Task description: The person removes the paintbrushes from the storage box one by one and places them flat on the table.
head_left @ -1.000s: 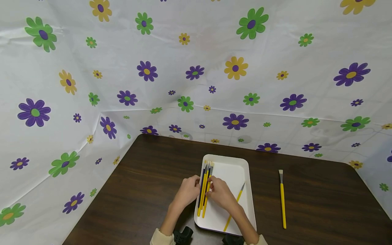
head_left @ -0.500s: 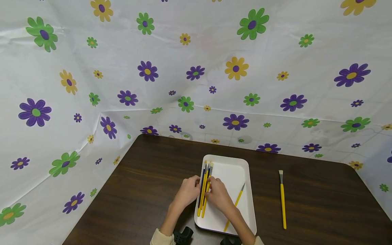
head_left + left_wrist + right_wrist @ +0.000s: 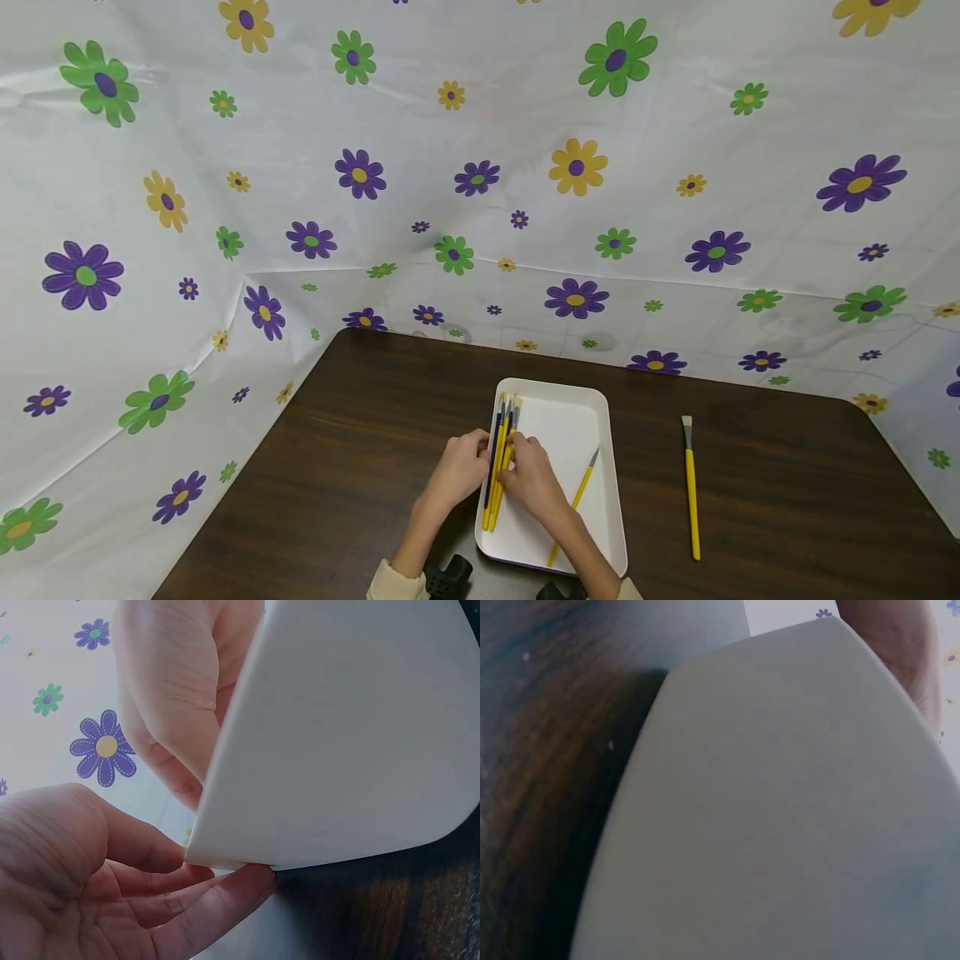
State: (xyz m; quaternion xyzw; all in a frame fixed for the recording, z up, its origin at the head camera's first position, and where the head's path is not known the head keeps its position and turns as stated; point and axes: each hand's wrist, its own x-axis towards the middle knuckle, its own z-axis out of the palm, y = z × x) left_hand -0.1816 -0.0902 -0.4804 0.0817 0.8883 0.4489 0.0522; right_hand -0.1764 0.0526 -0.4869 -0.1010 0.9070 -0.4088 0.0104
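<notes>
In the head view a white tray (image 3: 561,393) on the dark table holds a bunch of several paintbrushes (image 3: 501,467), yellow and dark-handled, along its left wall. My left hand (image 3: 459,463) grips the tray's left edge. The left wrist view shows that hand's thumb (image 3: 142,841) against the rim and its fingers (image 3: 217,911) lower on the outer wall. My right hand (image 3: 534,479) is over the tray, its bent thumb and forefinger on the rightmost brushes of the bunch. In the right wrist view the tray's wall (image 3: 757,787) hides its fingertips.
A thin yellow paintbrush (image 3: 576,504) lies slanted in the tray's right half, partly under my right forearm. A wider yellow paintbrush (image 3: 692,492) lies on the table (image 3: 787,483) to the right. A flowered sheet (image 3: 480,125) hangs behind the table.
My right hand has shifted slightly left. The lower ends of the rightmost brushes have moved left, closer to the others. My left hand and the tray stay put.
</notes>
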